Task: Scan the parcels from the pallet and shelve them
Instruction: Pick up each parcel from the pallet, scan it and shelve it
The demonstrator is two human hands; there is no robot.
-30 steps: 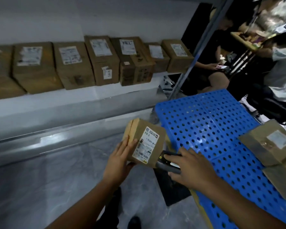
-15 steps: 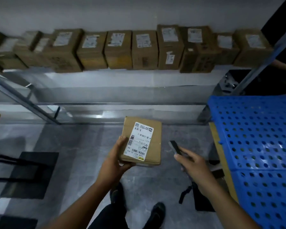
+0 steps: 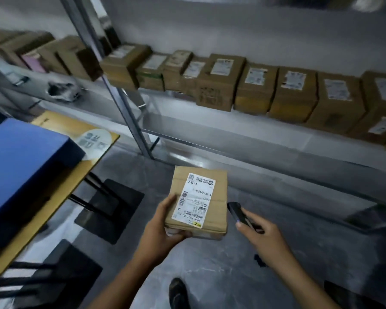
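Centrally, a flat cardboard parcel (image 3: 198, 201) is held above the grey floor (image 3: 210, 275), its white shipping label (image 3: 193, 200) turned upward and its barcode end nearest the wearer. It is supported at its near-left corner by the left hand (image 3: 159, 230): the thumb is laid along the left edge of the top face, just beside the label, while the fingers are curled underneath and mostly hidden, only their tips being seen below the near edge. Just to the right of the parcel, apart from it, a dark handheld scanner (image 3: 240, 214) is gripped in the right hand (image 3: 265, 239), the fingers closed round its body and its front end pointed up and away. Beyond, a metal shelf (image 3: 243, 121) is lined with a row of labelled cardboard boxes (image 3: 256, 90), well apart from the held parcel. At the left a blue box (image 3: 20, 166) is seen resting on a yellow table (image 3: 60, 184)
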